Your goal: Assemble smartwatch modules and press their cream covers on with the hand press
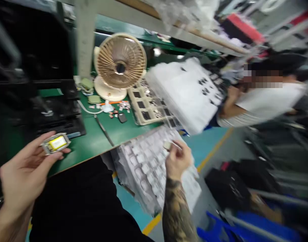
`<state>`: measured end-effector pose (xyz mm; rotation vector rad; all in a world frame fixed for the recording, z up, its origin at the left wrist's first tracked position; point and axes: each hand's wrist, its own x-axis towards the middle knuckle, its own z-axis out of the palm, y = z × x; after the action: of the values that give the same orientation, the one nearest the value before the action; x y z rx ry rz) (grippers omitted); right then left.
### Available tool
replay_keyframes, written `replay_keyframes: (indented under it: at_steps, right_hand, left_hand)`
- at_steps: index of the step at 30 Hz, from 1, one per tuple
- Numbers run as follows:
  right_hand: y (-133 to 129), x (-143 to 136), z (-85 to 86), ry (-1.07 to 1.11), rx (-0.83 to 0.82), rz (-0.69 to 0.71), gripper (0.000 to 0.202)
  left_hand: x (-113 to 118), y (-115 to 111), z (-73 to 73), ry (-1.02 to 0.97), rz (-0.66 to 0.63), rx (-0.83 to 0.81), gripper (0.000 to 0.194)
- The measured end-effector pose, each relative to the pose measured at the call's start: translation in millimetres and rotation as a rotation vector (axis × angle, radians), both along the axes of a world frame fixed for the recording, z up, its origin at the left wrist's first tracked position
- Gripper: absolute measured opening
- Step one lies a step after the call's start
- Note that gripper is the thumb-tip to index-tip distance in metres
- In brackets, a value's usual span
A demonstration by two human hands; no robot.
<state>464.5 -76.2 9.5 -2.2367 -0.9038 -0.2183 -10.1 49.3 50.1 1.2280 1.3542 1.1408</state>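
Observation:
My left hand point(34, 161) grips a small grey housing point(66, 138) by its edges, fingers and thumb on opposite sides. A battery with a yellow border and a pale face point(58, 143) sits inside that housing. My right hand point(178, 158) is closed on a small pale piece point(167, 145), blurred, whose kind I cannot make out. Below the right hand lies a white moulded tray point(146, 168) with rows of pockets, beside the table's front edge. The left hand is over the green table point(90, 148), near a black fixture point(68, 114).
A beige fan point(120, 67) stands at the back of the table. Right of it are a beige compartment tray point(140, 107) and a large white tray with dark pieces point(184, 90). Small parts point(122, 117) and a dark tool point(103, 129) lie in front. A co-worker point(260, 104) is at right.

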Motion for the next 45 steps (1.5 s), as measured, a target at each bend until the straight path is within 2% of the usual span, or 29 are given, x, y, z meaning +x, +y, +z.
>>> replay_keyframes:
  at_steps: [2,4,7,9,12,15,18,21,24,28,32,34,37,41,45]
  right_hand:
    - [11,-40,12.1,0.039,0.254,0.152,0.03]
    - [29,-85,23.2,0.24,0.368,0.378,0.021]
    - [63,-156,39.2,0.545,0.34,0.783,0.03]
    - [86,-196,48.1,0.637,0.328,1.015,0.038]
    - [119,-237,56.5,0.595,0.367,1.214,0.05]
    - [142,-258,58.1,0.49,0.344,1.343,0.052]
    - [153,-268,53.6,0.413,0.262,1.4,0.047]
    - [153,-271,47.6,0.399,0.215,1.4,0.045]
    - [149,-271,44.1,0.419,0.213,1.392,0.045]
    - [146,-270,41.9,0.384,0.227,1.386,0.044]
    - [146,-268,39.9,0.525,0.223,1.306,0.049]
    - [148,-267,40.7,0.573,0.182,1.306,0.04]
    - [150,-269,44.1,0.559,0.149,1.315,0.017]
    - [147,-275,48.9,0.515,0.175,1.312,0.011]
    - [144,-277,58.5,0.474,0.161,1.314,0.012]
  left_hand:
    - [12,1,12.6,-0.093,-0.025,-0.034,0.054]
    - [17,4,15.1,-0.189,-0.05,-0.048,0.051]
    - [15,7,9.7,-0.281,-0.064,-0.057,0.048]
    - [13,7,5.6,-0.311,-0.088,-0.071,0.045]
    - [13,5,2.3,-0.327,-0.122,-0.074,0.046]
    - [13,4,1.8,-0.316,-0.119,-0.041,0.047]
    - [11,4,2.5,-0.311,-0.133,0.009,0.05]
    - [10,4,3.0,-0.339,-0.157,0.051,0.05]
    - [10,6,2.7,-0.356,-0.153,0.048,0.04]
    - [10,7,3.0,-0.367,-0.141,0.03,0.038]
    - [10,5,4.2,-0.373,-0.11,0.023,0.034]
    - [11,5,4.2,-0.358,-0.099,0.017,0.036]
    - [9,5,4.0,-0.281,-0.102,0.038,0.03]
    - [6,3,4.2,-0.147,-0.128,0.154,0.022]
    - [6,-1,4.3,0.036,-0.045,0.349,0.019]
